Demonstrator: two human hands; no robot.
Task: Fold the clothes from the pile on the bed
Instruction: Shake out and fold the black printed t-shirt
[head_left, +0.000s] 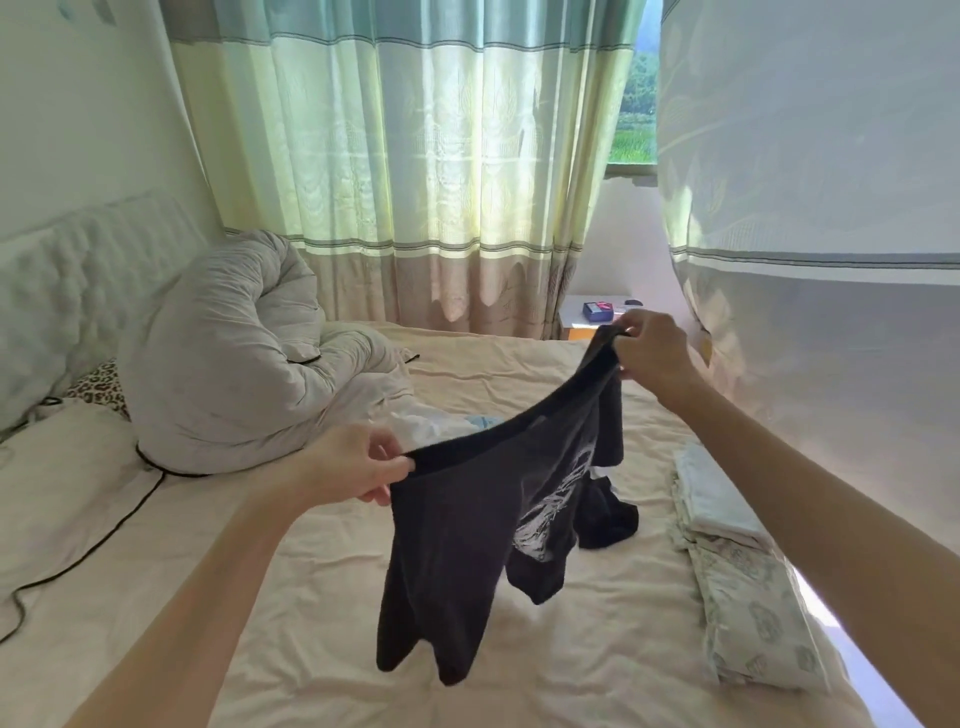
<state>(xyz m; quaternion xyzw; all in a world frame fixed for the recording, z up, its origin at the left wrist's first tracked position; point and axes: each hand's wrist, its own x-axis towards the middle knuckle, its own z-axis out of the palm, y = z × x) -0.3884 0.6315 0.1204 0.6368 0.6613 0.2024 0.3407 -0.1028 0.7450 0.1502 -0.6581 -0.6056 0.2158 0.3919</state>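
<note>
Head view, the only 1: a dark garment (483, 525) hangs in the air between the 2 hands, above the bed (597, 665). The left hand (358, 465) pinches one end of its top hem between thumb and curled fingers, low and close to the person. The right hand (652, 353) pinches the other end, higher and farther out. So the held hem, the garment's long axis just now, runs on a slant from near-left up to far-right, sagging a little in the middle, and the cloth drops from it toward the sheet below the left hand. A pale print shows on the part under the right hand, and a dark lobe of cloth bunches below that hand, close to the bed; whether it touches the sheet I cannot tell. The left hand is the nearer of the 2 to the bed surface and to the body. My reading is that the garment is being spread for laying flat, and the move turns on levelling that slanted hem: the right hand has the longer way down. To the right of the right arm sits a stack (727, 545) of folded pale pieces, well apart from the garment. Beyond the left hand lie a few light unfolded clothes (431, 423), and farther left a rolled grey quilt (228, 353).
</note>
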